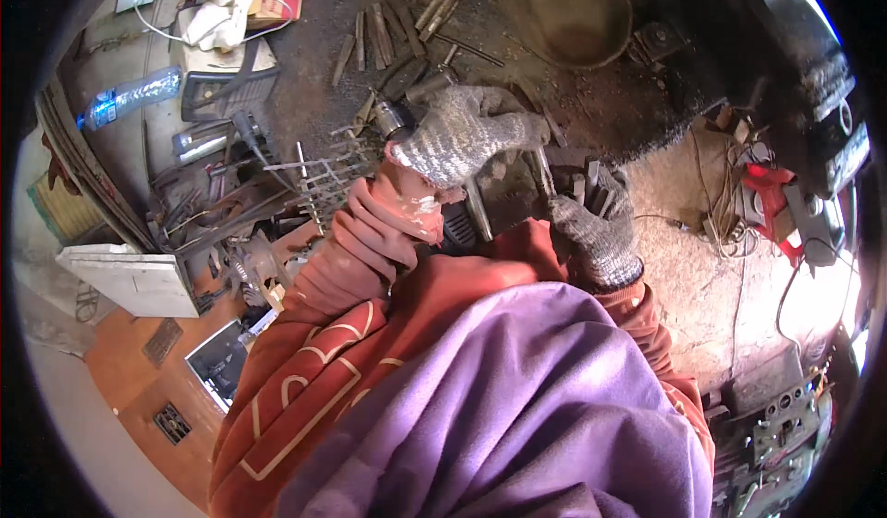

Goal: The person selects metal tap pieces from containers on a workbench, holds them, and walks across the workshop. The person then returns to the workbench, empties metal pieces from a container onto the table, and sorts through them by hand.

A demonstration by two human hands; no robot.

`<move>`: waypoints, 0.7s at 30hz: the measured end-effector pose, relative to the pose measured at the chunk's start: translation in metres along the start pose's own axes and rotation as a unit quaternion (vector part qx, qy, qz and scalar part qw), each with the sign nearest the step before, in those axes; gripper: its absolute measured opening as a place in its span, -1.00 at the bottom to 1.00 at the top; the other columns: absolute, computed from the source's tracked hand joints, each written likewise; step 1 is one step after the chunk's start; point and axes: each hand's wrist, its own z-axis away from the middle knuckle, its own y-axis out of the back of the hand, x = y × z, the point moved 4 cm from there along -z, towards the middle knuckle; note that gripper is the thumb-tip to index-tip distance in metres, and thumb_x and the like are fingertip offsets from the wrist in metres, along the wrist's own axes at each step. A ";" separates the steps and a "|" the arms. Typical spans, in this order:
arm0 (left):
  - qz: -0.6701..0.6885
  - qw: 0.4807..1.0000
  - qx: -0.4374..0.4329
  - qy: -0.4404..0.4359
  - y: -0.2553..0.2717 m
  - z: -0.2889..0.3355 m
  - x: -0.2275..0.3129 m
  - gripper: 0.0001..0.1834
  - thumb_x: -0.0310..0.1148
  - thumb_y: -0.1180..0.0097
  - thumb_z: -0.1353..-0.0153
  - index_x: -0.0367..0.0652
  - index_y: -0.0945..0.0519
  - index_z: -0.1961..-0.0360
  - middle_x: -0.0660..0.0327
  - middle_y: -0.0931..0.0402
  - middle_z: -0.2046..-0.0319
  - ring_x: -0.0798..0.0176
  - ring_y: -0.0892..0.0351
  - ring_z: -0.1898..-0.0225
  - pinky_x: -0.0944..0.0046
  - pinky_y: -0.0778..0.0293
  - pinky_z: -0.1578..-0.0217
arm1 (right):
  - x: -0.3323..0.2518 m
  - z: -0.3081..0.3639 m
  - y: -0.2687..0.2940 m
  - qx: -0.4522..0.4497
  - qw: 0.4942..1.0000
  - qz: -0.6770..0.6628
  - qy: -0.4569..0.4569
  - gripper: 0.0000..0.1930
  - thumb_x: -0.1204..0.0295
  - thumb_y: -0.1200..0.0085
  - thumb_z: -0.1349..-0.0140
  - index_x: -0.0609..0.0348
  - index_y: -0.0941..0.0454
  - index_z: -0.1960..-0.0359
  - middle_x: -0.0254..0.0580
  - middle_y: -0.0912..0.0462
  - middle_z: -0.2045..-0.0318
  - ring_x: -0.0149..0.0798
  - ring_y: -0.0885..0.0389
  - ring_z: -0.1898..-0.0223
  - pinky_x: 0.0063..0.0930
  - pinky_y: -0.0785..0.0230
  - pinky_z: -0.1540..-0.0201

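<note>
Both my hands wear grey knitted work gloves. My left hand (pixel 467 134) reaches across the middle, its fingers bent round the upper end of a narrow metal bar (pixel 543 172). The lower end of that bar meets my right hand (pixel 601 236). Several short flat metal bars (pixel 591 185) stick up out of my right hand, closed around them. Below my left palm slants a bright metal rod (pixel 478 208); its upper end is hidden by the glove. Close to my left wrist lies a shiny metal cylinder (pixel 392 121).
Loose metal strips (pixel 374 36) litter the dark ground ahead, beside a wide, worn pan (pixel 565 10). To the left are a metal grate (pixel 328 181), a plastic bottle (pixel 134 96) and a white board (pixel 129 278). At right lie a red tool (pixel 769 206) and tangled cable (pixel 730 222).
</note>
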 end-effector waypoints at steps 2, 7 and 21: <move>-0.015 1.000 -0.003 0.027 -0.010 0.000 -0.002 -0.74 -0.22 -0.34 -0.24 -0.22 -0.67 0.36 0.29 -0.54 0.61 0.46 -0.42 0.71 0.42 -0.28 0.68 | 0.010 0.004 0.008 0.046 0.998 -0.013 0.044 -0.66 0.57 -0.38 -0.11 0.30 -0.53 0.10 -0.30 -0.61 0.35 -0.47 -0.55 0.48 -0.61 -0.36 0.51; 0.020 0.997 -0.060 -0.047 -0.027 -0.010 -0.017 -0.74 -0.27 -0.32 -0.26 -0.27 -0.68 0.17 0.23 -0.66 0.39 0.41 -0.62 0.43 0.42 -0.51 0.41 | 0.035 0.014 0.037 0.020 0.998 0.030 -0.043 -0.81 0.51 -0.29 -0.15 0.24 -0.62 0.19 -0.19 -0.65 0.29 -0.30 -0.63 0.28 -0.47 -0.49 0.27; 0.079 0.961 -0.259 -0.053 -0.103 -0.011 -0.054 -0.51 -0.66 -0.21 -0.22 -0.30 -0.51 -0.21 0.16 -0.61 0.00 0.31 -0.59 -0.01 0.30 -0.54 -0.05 | 0.044 0.081 0.061 0.110 0.979 -0.164 -0.058 -0.69 0.47 -0.28 -0.18 0.29 -0.54 0.07 -0.14 -0.66 0.28 -0.30 -0.63 0.33 -0.54 -0.50 0.32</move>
